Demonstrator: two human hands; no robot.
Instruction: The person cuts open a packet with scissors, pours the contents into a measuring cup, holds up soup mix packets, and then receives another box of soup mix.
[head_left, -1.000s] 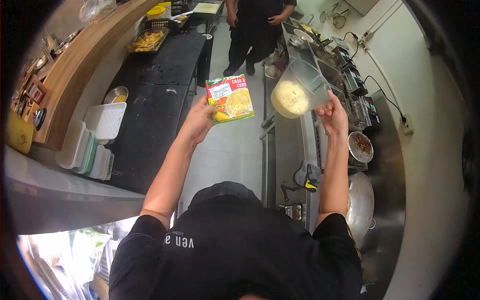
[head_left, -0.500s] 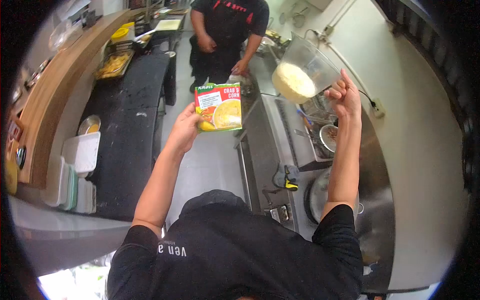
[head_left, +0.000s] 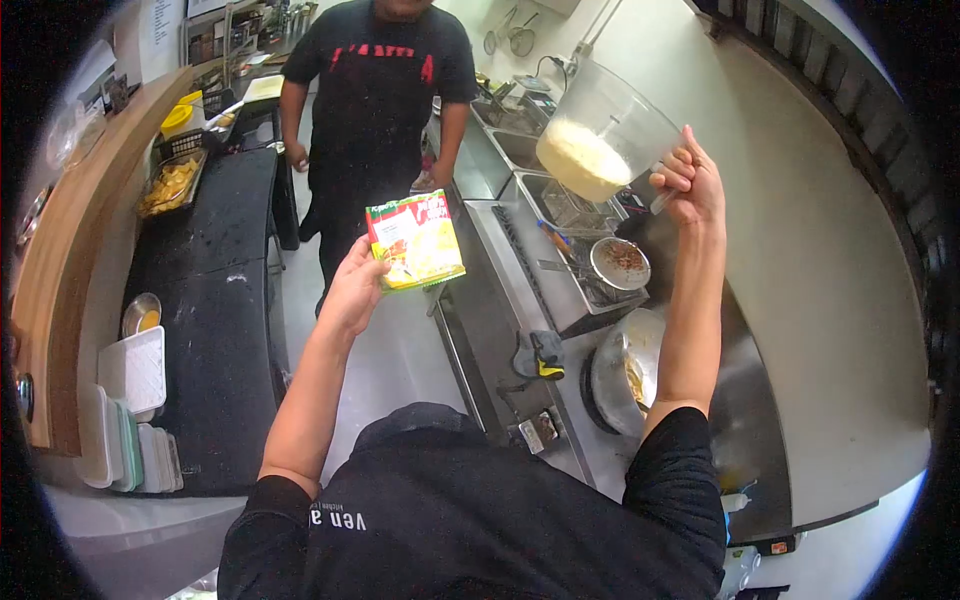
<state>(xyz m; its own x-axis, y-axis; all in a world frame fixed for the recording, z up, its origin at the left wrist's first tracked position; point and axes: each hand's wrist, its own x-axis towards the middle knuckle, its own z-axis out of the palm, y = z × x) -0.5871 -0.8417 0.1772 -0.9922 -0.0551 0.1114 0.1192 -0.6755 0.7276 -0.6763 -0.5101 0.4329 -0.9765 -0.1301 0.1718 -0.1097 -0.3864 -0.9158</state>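
My left hand (head_left: 352, 290) is closed on the lower left edge of a soup mix packet (head_left: 415, 245), red, yellow and green, held up with its printed front in view. My right hand (head_left: 692, 182) grips a clear plastic jug (head_left: 628, 105) by its handle side and keeps it raised and tilted. Pale yellow contents (head_left: 582, 158) fill the bottom of the jug; I cannot tell whether they are powder or liquid. Beneath the jug are the fryer baskets (head_left: 575, 210) and a round strainer (head_left: 620, 262) with brown bits in it.
Another person (head_left: 375, 110) in black stands ahead in the aisle. A large metal bowl (head_left: 610, 375) rests on the right counter, near a dark grey cloth (head_left: 540, 355). On the left black counter (head_left: 205, 330) are a white tray (head_left: 135, 370), a small metal bowl (head_left: 142, 315) and a food-filled basket (head_left: 172, 188).
My view has tilted up, showing more of the other person, who now stands straighter with arms lower. The packet is angled differently and its print shows glare. Both hands keep their holds.
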